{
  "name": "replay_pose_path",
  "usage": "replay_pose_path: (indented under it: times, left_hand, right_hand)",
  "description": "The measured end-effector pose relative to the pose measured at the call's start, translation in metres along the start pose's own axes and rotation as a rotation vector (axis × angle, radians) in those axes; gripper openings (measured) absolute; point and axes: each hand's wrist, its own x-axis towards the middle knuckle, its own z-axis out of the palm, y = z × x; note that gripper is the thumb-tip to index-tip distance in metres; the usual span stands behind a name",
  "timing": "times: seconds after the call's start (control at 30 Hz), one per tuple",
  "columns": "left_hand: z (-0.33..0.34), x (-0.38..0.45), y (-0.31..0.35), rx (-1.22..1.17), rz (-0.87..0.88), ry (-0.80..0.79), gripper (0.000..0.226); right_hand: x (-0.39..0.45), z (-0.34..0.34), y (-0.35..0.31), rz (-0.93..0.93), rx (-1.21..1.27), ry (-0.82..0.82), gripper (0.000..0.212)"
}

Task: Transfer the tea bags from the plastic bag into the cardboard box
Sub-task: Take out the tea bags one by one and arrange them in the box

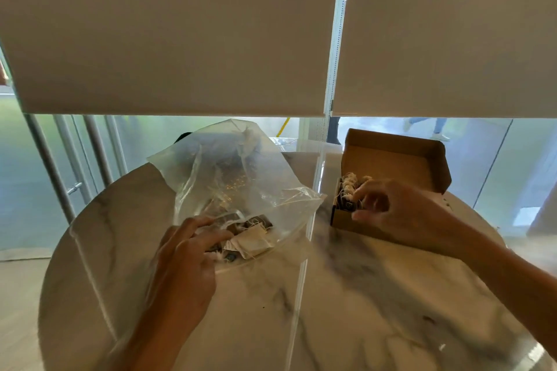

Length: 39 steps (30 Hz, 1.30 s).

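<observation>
A clear plastic bag (235,178) stands crumpled on the round marble table (346,295), left of centre. Several tea bags (251,242) with strings and dark tags lie at its near mouth. My left hand (184,259) is at that mouth, fingers curled over the plastic and the nearest tea bags. An open brown cardboard box (391,159) sits at the right with its lid up; a row of tea bags (351,185) stands in its left end. My right hand (401,214) reaches into the box, fingertips pinched on a tea bag in that row.
Roller blinds (180,33) hang over a glass wall behind the table, with a bead cord (325,135) dropping between bag and box. A reflection streak crosses the tabletop. The table's edge curves close on the left and right.
</observation>
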Motion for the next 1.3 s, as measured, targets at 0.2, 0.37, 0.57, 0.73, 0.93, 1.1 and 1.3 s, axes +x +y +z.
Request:
replay_pose_path:
  times: [0.2,0.37,0.57,0.73,0.93,1.1,1.3]
  left_hand:
    - [0.005,0.0,-0.002,0.01,0.029,0.002,0.077]
    - [0.002,-0.001,0.001,-0.011,0.017,-0.012,0.084]
    - [0.003,-0.001,-0.002,-0.022,0.006,-0.034,0.082]
    - [0.003,-0.001,-0.002,-0.032,0.019,-0.019,0.083]
    - [0.006,0.0,-0.001,-0.022,0.026,-0.016,0.078]
    - [0.007,0.0,-0.004,-0.031,0.05,-0.004,0.08]
    - [0.006,0.0,0.0,-0.037,0.07,0.042,0.071]
  right_hand:
    - [0.006,0.066,-0.069,-0.216,0.093,-0.313,0.022]
    - [0.016,0.098,-0.098,-0.078,0.053,-0.194,0.035]
    - [0.022,0.101,-0.108,0.042,0.254,-0.326,0.018]
    - [0.02,0.082,-0.11,0.12,0.614,-0.374,0.012]
    - [0.03,0.056,-0.12,0.111,0.9,-0.309,0.01]
    - [0.038,0.029,-0.129,0.027,0.967,-0.247,0.007]
    - [0.039,0.003,-0.136,-0.096,0.865,-0.21,0.008]
